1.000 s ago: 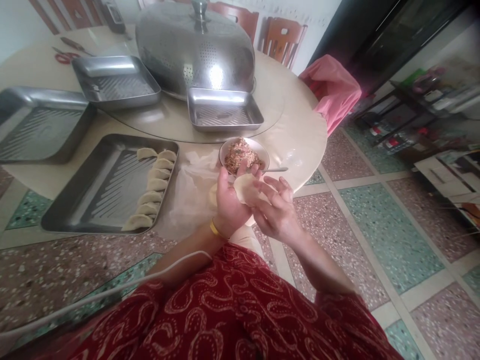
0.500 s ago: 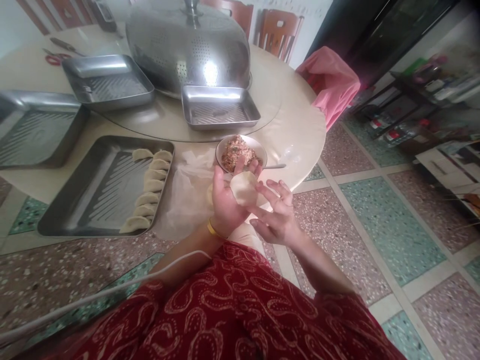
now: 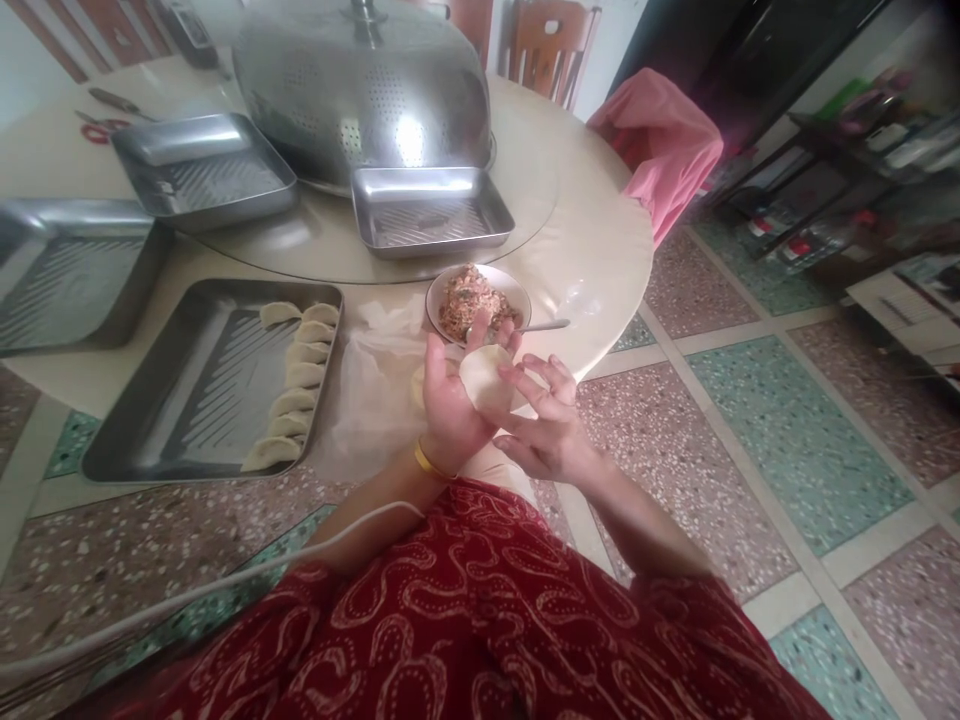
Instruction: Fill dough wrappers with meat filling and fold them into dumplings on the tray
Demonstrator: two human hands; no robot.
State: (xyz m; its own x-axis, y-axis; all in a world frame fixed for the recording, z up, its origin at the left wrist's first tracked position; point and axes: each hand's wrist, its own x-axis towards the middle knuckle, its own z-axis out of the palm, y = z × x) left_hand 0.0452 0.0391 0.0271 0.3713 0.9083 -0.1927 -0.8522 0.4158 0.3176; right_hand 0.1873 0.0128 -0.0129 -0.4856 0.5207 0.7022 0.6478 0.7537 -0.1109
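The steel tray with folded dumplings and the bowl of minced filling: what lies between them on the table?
Head view: a crumpled translucent plastic sheet lies there.

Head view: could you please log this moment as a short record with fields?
left hand: palm up, holding a round dumpling wrapper
right hand: open, fingertips on the wrapper's edge
bowl of minced filling: beyond the hands, spoon handle sticking out
tray: row of folded dumplings along its right side
table: three empty trays, perforated dome cover
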